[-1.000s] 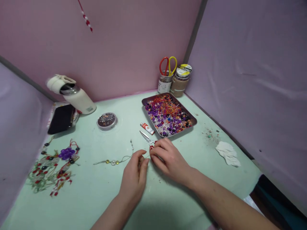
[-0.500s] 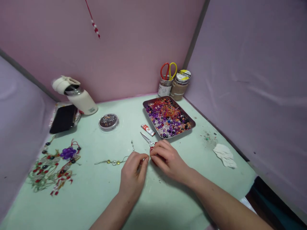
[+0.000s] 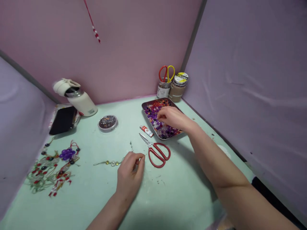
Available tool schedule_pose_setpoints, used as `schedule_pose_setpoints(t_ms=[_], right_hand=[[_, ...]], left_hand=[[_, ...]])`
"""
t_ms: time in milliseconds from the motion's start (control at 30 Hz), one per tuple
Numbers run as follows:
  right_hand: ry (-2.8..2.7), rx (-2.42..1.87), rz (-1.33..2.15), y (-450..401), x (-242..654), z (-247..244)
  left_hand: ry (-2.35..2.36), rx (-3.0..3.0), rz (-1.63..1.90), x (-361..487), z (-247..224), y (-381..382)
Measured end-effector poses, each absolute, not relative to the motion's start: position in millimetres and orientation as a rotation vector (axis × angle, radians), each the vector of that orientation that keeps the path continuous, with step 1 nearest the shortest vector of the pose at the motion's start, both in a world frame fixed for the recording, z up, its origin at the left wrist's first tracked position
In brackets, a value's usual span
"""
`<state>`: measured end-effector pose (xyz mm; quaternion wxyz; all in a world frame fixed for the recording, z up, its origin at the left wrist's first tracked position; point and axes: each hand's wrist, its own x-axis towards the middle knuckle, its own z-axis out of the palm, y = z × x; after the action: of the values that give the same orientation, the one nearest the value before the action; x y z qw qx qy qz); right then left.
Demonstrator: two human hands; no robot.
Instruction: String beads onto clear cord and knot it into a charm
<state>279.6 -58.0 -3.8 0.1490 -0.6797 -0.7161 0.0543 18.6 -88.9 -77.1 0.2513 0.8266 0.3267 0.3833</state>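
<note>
My left hand is pinched on a thin cord near the middle of the table, and the cord's other end lies to the left with yellow and clear beads on it. Over the metal tray of mixed beads hangs my right hand, its fingers curled down; whether anything is between the fingertips cannot be made out. Red-handled scissors lie slightly open between my left hand and the tray. A lighter rests beside the tray's left edge.
Beaded cords with a purple bead cluster lie at left. Behind them are a phone, a white bottle and a round case. Two jars stand behind the tray. White tissue is partly behind my right arm.
My right hand has left my left hand and moved up and forward over the bead tray, uncovering the scissors' red handles. My left hand has barely moved.
</note>
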Motion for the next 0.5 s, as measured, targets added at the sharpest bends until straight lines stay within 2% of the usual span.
schedule_pose_setpoints(t_ms=[200,500], right_hand=[[-2.165,-2.194,0.183,-30,271,-35],[-2.203,-2.192,0.178,-28,275,-48]], left_hand=[[0.916,2.241,0.992,18,-79,-90],[0.944,2.226,0.908,19,-80,-91]])
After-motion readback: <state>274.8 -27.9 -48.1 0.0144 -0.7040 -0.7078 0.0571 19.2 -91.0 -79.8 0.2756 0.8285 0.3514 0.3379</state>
